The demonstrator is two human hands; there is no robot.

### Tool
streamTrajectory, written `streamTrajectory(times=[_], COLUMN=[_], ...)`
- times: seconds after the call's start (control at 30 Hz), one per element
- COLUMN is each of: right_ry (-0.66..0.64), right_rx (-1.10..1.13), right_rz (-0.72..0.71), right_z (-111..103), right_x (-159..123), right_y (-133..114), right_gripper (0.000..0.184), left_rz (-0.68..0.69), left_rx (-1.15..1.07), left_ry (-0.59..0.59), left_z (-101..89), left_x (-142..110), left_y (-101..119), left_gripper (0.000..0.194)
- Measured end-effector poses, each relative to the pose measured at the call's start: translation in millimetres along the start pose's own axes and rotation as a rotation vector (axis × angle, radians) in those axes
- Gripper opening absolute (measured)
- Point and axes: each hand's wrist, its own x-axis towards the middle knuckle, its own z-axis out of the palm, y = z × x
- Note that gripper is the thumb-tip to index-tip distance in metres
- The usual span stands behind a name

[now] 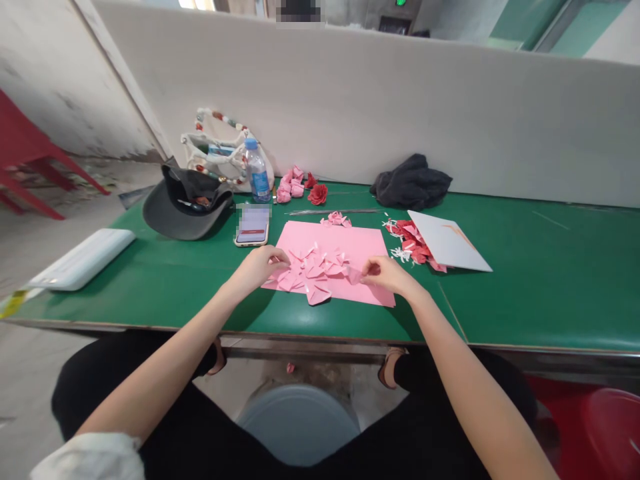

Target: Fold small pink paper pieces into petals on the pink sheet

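Cut and folded pink paper petals [316, 268] lie in a loose heap on flat pink paper sheets [367, 243]. At the heap's left edge is my left hand [265, 262], with thumb and fingertips drawn together; what is between them, if anything, is too small to make out. On the right, my right hand [386, 273] pinches a pink paper petal [354, 274] by its edge, just above the sheet. Further back, a small pink paper cluster [337, 219] rests at the sheets' far edge.
Behind are pink paper flowers [291, 185], a red paper flower [317, 195], a bottle [259, 175] and a phone [253, 225]. A cap [187, 203] and white device [83, 259] lie left. Right are red scraps [413, 241], white card [453, 243] and black cloth [413, 183].
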Motion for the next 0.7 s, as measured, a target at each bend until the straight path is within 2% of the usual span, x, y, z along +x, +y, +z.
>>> streamTrajectory(times=[0.1, 0.2, 0.3, 0.4, 0.47, 0.57, 0.7], right_ry=[-0.050, -0.030, 0.029, 0.061, 0.077, 0.089, 0.124], right_rx=[0.119, 0.192, 0.303, 0.438, 0.450, 0.425, 0.392], right_rz=[-0.004, -0.062, -0.135, -0.220, -0.264, -0.298, -0.300], right_z=[-4, -8, -4, 10, 21, 34, 44], right_x=[0, -2, -7, -15, -19, -21, -22], right_y=[-1, -10, -28, -48, -58, -64, -62], right_gripper=[0.018, 0.019, 0.017, 0.016, 0.015, 0.012, 0.009], left_rz=[0.029, 0.072, 0.063, 0.022, -0.012, -0.080, -0.078], left_rx=[0.031, -0.068, -0.286, -0.523, -0.644, -0.776, -0.824], left_ry=[0.063, 0.112, 0.023, -0.126, -0.211, -0.223, -0.204], left_z=[1.5, 7.4, 19.7, 35.2, 44.7, 54.5, 58.9], left_x=[-1, -6, -12, -19, -21, -22, -21], left_y=[7, 22, 40, 54, 58, 57, 52], left_gripper=[0.023, 0.024, 0.029, 0.035, 0.034, 0.033, 0.033])
